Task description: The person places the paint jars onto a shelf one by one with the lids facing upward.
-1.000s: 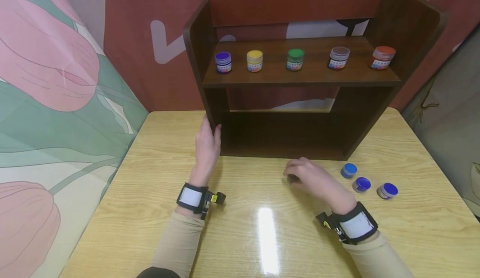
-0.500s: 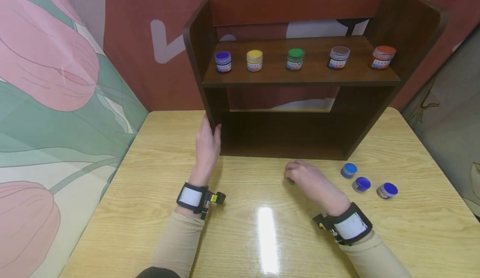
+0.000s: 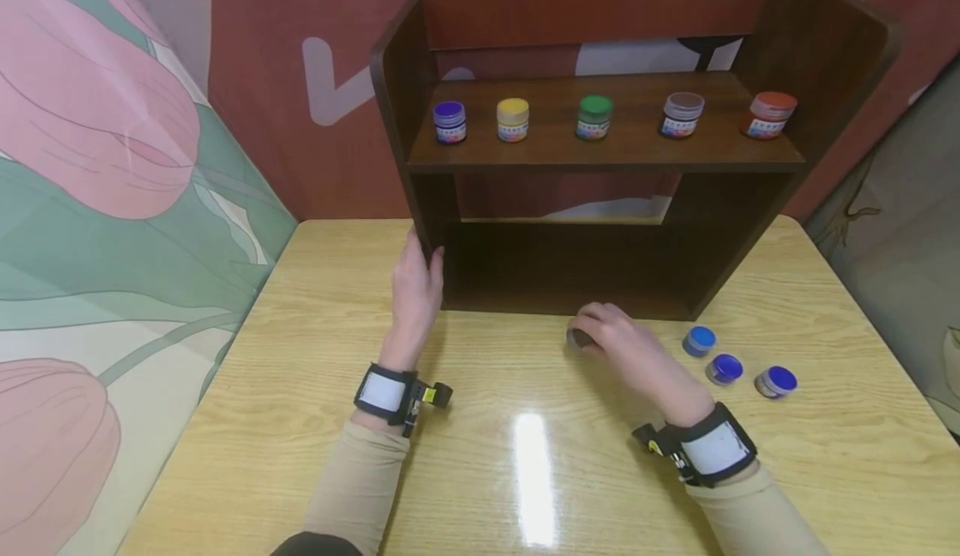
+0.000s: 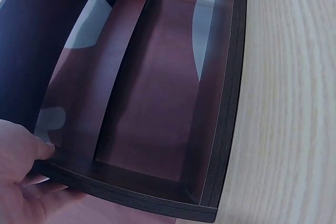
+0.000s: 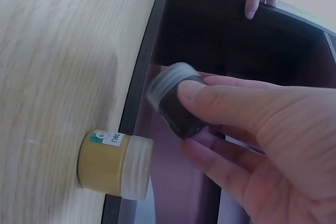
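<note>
My right hand pinches a small dark paint jar with a clear lid between thumb and fingers. The jar is tilted, just in front of the bottom board of a dark brown wooden shelf unit. Close by in the right wrist view, an ochre paint jar stands on the table; the right hand hides it in the head view. My left hand grips the unit's left side panel low down, and in the left wrist view its thumb lies on the inner face, with fingers outside.
On the upper board stand paint jars in a row: purple, yellow, green, brown and red. Three blue-lidded jars sit on the wooden table right of my right hand. Walls flank the table.
My right hand has shifted slightly up toward the shelf unit, and more of the dark jar now shows at its fingertips. The left hand keeps its grip on the side panel.
</note>
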`<state>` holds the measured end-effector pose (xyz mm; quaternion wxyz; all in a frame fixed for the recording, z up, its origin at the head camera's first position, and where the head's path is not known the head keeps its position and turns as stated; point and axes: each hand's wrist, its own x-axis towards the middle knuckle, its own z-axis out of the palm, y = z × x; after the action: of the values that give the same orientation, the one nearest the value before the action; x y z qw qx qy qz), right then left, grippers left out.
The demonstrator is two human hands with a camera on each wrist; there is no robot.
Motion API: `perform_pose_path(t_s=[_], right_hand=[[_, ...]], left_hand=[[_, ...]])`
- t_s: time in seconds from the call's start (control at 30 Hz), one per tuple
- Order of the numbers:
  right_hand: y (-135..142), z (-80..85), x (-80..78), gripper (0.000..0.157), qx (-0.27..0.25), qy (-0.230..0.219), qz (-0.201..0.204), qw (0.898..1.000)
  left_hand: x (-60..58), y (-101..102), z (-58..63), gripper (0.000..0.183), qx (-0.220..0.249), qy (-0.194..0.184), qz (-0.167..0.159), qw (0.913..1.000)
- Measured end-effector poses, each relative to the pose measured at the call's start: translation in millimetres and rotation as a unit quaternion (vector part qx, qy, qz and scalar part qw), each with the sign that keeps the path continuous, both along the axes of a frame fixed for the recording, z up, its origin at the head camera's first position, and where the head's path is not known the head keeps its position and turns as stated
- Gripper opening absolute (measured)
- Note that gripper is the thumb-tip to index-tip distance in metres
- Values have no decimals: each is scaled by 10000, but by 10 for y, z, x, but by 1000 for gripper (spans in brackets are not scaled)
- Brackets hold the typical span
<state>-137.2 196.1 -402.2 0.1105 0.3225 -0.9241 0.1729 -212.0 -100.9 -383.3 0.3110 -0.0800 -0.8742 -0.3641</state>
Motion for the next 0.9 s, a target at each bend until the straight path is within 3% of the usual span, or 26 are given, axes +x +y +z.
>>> perform_pose_path(t_s=[0.23, 0.57, 0.9], right_hand=[[16, 19, 0, 44, -9, 256, 30, 9997], [5, 16, -19, 34, -575, 348, 144, 9976], [-30, 32, -17, 29, -828, -220, 99, 9963]], left_hand=[[-6, -4, -9, 43, 47, 54, -36, 10000], [-6, 4, -3, 42, 44, -6, 20, 10000], [-5, 0, -3, 43, 49, -29, -15, 10000]])
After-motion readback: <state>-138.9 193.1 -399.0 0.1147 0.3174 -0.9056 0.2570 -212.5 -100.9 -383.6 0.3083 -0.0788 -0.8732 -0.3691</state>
